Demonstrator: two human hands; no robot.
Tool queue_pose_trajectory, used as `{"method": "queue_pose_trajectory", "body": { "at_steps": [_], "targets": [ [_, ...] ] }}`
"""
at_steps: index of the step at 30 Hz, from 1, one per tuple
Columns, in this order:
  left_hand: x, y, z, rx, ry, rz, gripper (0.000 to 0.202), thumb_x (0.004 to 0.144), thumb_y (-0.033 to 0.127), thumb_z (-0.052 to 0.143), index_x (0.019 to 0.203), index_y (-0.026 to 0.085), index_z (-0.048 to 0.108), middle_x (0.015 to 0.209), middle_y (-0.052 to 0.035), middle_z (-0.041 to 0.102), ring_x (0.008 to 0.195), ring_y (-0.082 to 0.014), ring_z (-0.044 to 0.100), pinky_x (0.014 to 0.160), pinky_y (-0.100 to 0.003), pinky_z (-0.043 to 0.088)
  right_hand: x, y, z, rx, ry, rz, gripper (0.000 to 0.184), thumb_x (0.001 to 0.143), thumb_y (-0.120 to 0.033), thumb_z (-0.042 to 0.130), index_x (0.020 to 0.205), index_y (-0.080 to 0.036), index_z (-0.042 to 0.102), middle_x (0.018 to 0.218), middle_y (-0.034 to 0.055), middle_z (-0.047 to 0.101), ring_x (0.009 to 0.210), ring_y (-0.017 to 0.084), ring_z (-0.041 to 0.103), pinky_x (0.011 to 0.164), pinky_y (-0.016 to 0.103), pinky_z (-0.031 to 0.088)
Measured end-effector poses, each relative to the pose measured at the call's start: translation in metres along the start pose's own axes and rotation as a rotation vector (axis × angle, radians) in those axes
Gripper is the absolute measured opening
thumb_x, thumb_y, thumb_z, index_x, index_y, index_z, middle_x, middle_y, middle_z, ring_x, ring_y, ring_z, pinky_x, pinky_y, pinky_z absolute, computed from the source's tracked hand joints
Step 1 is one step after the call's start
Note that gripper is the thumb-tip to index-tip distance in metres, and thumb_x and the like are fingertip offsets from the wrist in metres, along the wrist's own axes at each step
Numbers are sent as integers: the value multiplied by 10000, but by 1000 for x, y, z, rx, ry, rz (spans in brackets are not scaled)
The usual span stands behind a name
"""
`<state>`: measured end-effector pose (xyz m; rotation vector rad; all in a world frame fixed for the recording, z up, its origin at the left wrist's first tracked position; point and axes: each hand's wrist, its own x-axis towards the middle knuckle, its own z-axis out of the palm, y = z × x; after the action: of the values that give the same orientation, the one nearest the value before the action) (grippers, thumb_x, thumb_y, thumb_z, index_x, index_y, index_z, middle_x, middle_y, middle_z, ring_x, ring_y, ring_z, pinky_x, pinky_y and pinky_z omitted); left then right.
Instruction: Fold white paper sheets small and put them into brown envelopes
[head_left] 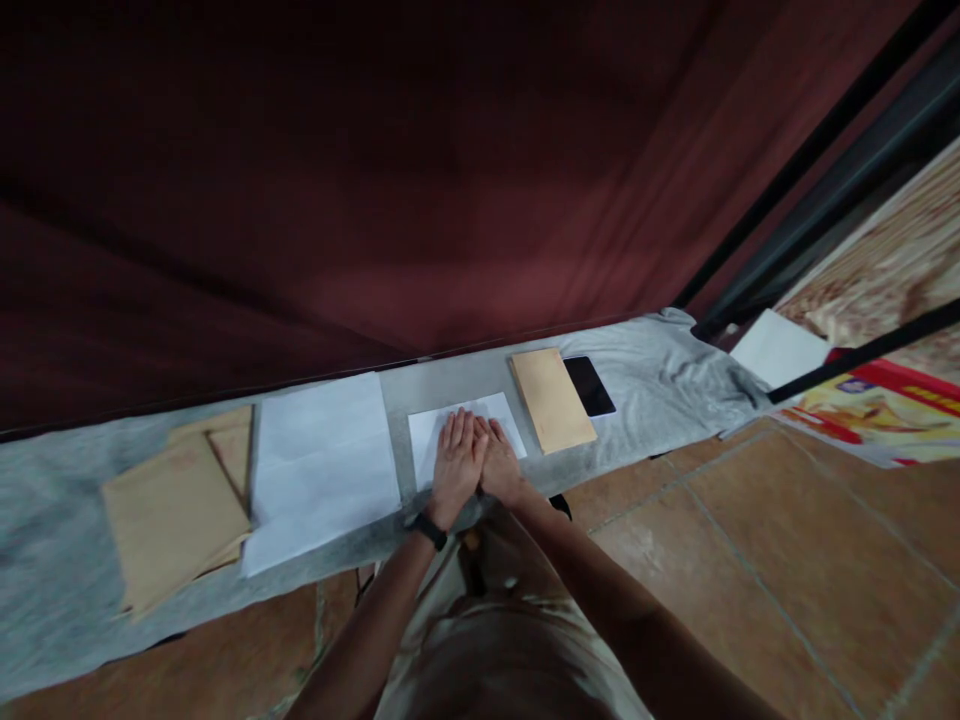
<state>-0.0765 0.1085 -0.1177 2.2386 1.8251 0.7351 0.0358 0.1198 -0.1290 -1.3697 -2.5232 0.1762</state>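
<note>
My left hand [454,465] lies flat, fingers stretched out, on a folded white sheet of paper [426,433] on the grey cloth-covered table [60,560]. My right hand [499,462] rests flat beside it on the same sheet, its fingers touching the left hand's. A black band sits on my left wrist. Neither hand grips anything; both press on the paper.
A stack of white sheets [319,465] lies left of the hands, brown envelopes [172,515] further left. A brown envelope [552,398] and a dark phone [589,385] lie to the right. A dark red curtain hangs behind. Tiled floor and a printed banner [877,410] are at right.
</note>
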Motion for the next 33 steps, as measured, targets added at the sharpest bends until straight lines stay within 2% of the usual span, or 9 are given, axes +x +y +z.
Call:
{"method": "queue_pose_trajectory", "body": {
  "at_steps": [3, 6, 11, 18, 21, 24, 27, 29, 33],
  "targets": [
    [10, -7, 10, 46, -63, -50, 581, 1042, 387, 263, 1514, 86, 420, 1578, -166, 449, 1514, -259, 331, 1245, -499, 290, -1, -2, 3, -27, 18, 22, 562, 1009, -224, 444, 1558, -120, 383, 1609, 130, 398, 1498, 244, 350, 1262, 449, 219],
    [11, -17, 8, 102, -76, -62, 591, 1046, 372, 230, 1533, 82, 396, 1587, -153, 437, 1527, -241, 305, 1255, -479, 262, 1, -3, 2, -22, 33, 27, 550, 1016, -201, 421, 1555, -100, 384, 1616, 140, 379, 1494, 251, 355, 1257, 443, 227],
    [2, -27, -3, 175, -63, -99, 596, 1033, 359, 272, 1548, 76, 369, 1626, -151, 369, 1554, -245, 228, 1273, -472, 192, 3, 1, 2, 50, 63, 131, 517, 1056, -248, 337, 1544, -92, 408, 1612, 135, 385, 1510, 251, 326, 1250, 455, 224],
    [-13, -36, -5, 207, -17, -206, 612, 1006, 314, 332, 1566, 66, 328, 1631, -180, 339, 1554, -265, 230, 1262, -506, 211, -3, 24, 5, 96, 145, 275, 553, 1060, -287, 327, 1561, -57, 361, 1617, 180, 344, 1511, 290, 325, 1228, 507, 253],
    [-15, -37, -5, 205, -8, -211, 615, 1004, 320, 339, 1562, 63, 334, 1636, -185, 327, 1557, -270, 219, 1261, -514, 210, 1, 25, 3, 93, 157, 320, 558, 1055, -290, 338, 1541, -19, 384, 1600, 213, 359, 1490, 311, 361, 1226, 521, 255],
    [-15, -36, -6, 217, -14, -202, 602, 1004, 313, 336, 1556, 76, 355, 1644, -179, 311, 1561, -277, 200, 1258, -521, 207, 14, 14, 4, 106, 144, 281, 540, 1059, -288, 332, 1521, -23, 421, 1595, 197, 383, 1485, 290, 376, 1233, 486, 261],
    [-15, -35, -7, 241, -35, -185, 580, 998, 261, 327, 1549, 85, 375, 1648, -179, 301, 1563, -282, 187, 1253, -536, 207, 30, 1, 8, 133, 102, 127, 511, 1064, -285, 331, 1512, -73, 454, 1603, 142, 395, 1498, 244, 355, 1242, 426, 261],
    [-15, -34, -7, 248, -45, -176, 576, 991, 218, 316, 1543, 65, 379, 1646, -193, 293, 1564, -283, 181, 1253, -537, 202, 38, -4, 12, 132, 74, 69, 499, 1070, -304, 332, 1497, -93, 483, 1595, 127, 416, 1498, 241, 357, 1247, 427, 249],
    [-16, -35, -7, 251, -35, -173, 570, 1003, 236, 305, 1540, 64, 385, 1655, -183, 278, 1566, -271, 175, 1264, -507, 185, 42, 0, 14, 117, 67, 83, 489, 1071, -322, 347, 1506, -141, 478, 1589, 118, 423, 1489, 248, 374, 1241, 478, 244]
  ]
}}
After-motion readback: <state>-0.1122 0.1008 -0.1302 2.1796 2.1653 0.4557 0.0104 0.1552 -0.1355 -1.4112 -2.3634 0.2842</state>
